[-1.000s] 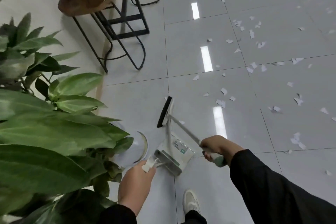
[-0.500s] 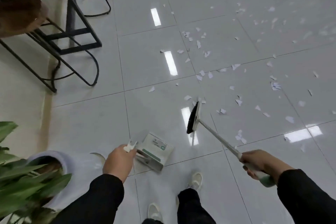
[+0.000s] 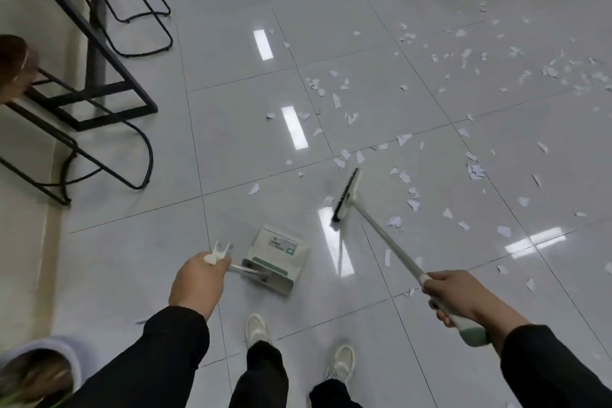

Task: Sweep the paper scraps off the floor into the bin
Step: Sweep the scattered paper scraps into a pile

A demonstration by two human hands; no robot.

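Down on the pale tiled floor [image 3: 231, 129], the person's right hand [image 3: 463, 298] is wrapped round the green-tipped grip of a broom [image 3: 381, 232], whose long handle runs from that hand up and to the left, ending in a dark-bristled head [image 3: 346, 195] at the near edge of the litter. That head lies lengthways from lower left to upper right, bristles facing left. Paper scraps [image 3: 407, 175] are strewn across the tiles to the right of it and far beyond, thickest toward the upper right; the farthest bits blur together. The left hand [image 3: 195, 281] grips the short white handle of a dustpan [image 3: 278, 258], which sits low between the hands with its mouth aimed away from the person. Two pale shoes [image 3: 256, 329] stand just behind it. Black chair frames [image 3: 109, 103] stand at the left, cut off by the edge; a white pot [image 3: 49, 351] in the bottom-left corner is smeared and only partly seen
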